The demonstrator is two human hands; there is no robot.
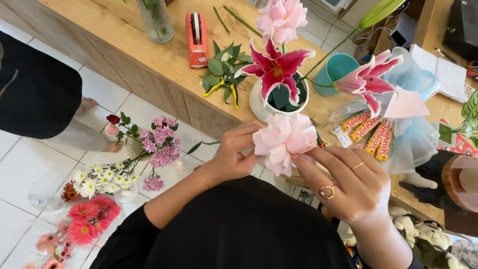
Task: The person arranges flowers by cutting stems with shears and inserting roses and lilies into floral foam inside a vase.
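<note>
From the head camera, the left hand [234, 154] and the right hand [351, 187] both hold one pale pink rose [285, 141] between them, just in front of the wooden surface [124, 35]. The left grip pinches the bloom's near side, and the right grip closes its fingertips on the outer petals. The bloom looks fully opened out, so the petal work seems well along, though the rose is not yet set into the white vase [259, 102]. That vase already carries one deep pink lily [276, 67] and one pink rose [281, 17] above it. A second lily [368, 77] leans in from a teal cup [336, 69]. Four gold chocolate bars [371, 133] lie to the right. One red tape dispenser [196, 40] and one glass vase [155, 20] stand further back. On the floor are bunches of cut flowers [119, 164], too many to count.
</note>
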